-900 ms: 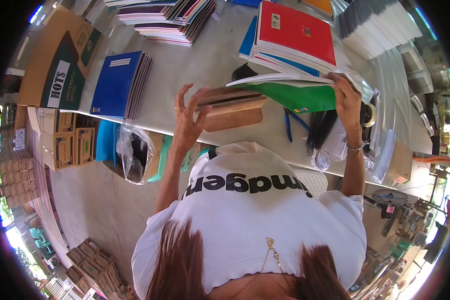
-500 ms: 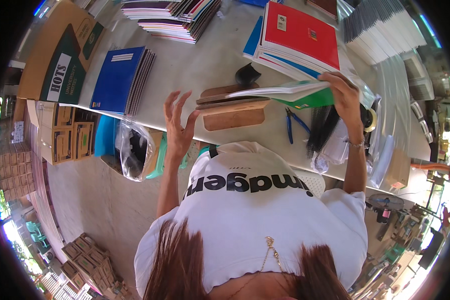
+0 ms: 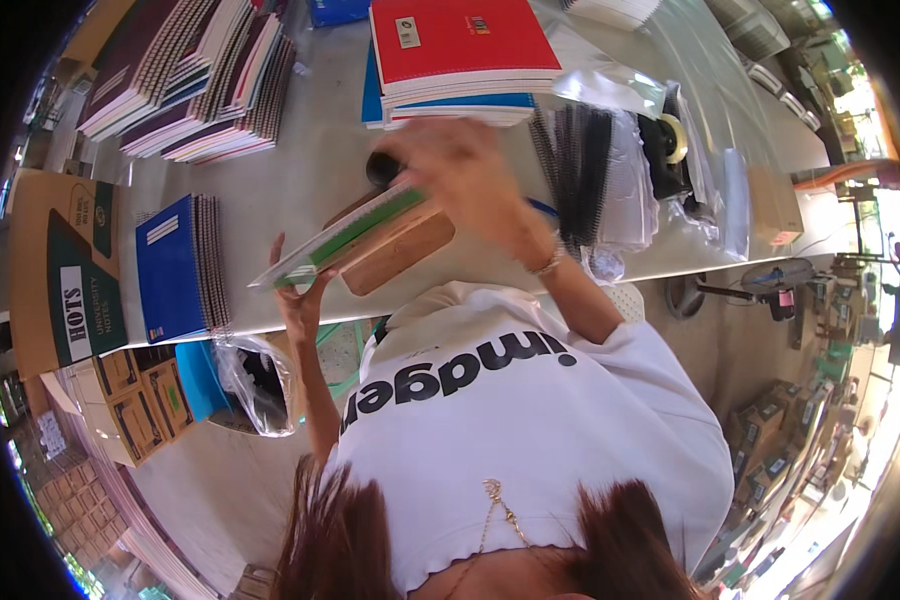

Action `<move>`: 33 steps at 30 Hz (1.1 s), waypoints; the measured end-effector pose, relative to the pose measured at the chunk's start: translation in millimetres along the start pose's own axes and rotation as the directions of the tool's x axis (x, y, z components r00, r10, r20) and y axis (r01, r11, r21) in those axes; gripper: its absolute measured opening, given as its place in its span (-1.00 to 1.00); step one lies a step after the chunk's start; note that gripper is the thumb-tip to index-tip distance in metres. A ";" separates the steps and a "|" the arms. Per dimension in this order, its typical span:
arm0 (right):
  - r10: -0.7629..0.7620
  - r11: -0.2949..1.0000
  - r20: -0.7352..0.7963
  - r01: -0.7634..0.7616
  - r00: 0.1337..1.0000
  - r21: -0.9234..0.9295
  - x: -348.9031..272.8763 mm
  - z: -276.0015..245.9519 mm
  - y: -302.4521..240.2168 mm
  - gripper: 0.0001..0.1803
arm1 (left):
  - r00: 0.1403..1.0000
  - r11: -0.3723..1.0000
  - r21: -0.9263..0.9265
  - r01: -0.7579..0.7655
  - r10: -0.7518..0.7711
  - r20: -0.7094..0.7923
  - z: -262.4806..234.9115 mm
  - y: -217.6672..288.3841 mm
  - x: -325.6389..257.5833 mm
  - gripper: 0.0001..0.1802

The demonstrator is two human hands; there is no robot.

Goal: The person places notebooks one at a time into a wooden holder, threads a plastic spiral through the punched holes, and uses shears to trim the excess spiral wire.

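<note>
A thin green-and-white notebook [image 3: 362, 232] stands on edge, slanting over a brown wooden stand [image 3: 402, 252]. At its lower left end my left hand [image 3: 304, 298] has closed, with the thumb on the near side and fingers behind. My right hand [image 3: 470, 180] is smeared by motion above the notebook's right end, and whether its fingers touch it cannot be told. A small black curved object [image 3: 381, 169] sits just behind the stand. Beyond my right hand lies a stack of red-covered notebooks [image 3: 465, 45] with blue ones beneath.
Blue spiral notebooks [image 3: 170, 262] lie at the left edge, by a carton [image 3: 67, 270]. Several stacks of spiral notebooks [image 3: 195, 85] stand at the far left. To the right are black binding coils [image 3: 575, 165], clear plastic and a tape roll [image 3: 674, 139].
The green notebook has moved left and tilted upright over the stand. My left hand has taken hold of its end, while my right hand has left its corner grip and swung left. The view has turned.
</note>
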State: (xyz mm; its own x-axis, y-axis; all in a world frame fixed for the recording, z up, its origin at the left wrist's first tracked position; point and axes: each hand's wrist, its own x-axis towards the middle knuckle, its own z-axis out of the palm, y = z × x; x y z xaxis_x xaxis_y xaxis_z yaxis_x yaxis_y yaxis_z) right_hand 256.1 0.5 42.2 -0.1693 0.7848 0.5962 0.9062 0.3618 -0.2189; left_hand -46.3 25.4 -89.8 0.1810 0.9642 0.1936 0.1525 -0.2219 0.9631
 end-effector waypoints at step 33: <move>0.846 0.532 -0.440 -0.423 0.301 0.734 -159.3 -171.8 105.7 -0.56 | 0.809 0.604 0.657 -0.452 0.588 0.016 95.3 98.5 -2.9 -0.32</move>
State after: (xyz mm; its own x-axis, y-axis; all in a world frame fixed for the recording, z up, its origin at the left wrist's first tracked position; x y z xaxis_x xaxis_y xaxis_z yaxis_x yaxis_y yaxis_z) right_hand 445.5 -172.8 56.8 0.8863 0.3209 0.3339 0.2692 0.2298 -0.9353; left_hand 60.7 -13.0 -13.4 0.2518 0.6467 0.7199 0.6482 -0.6651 0.3708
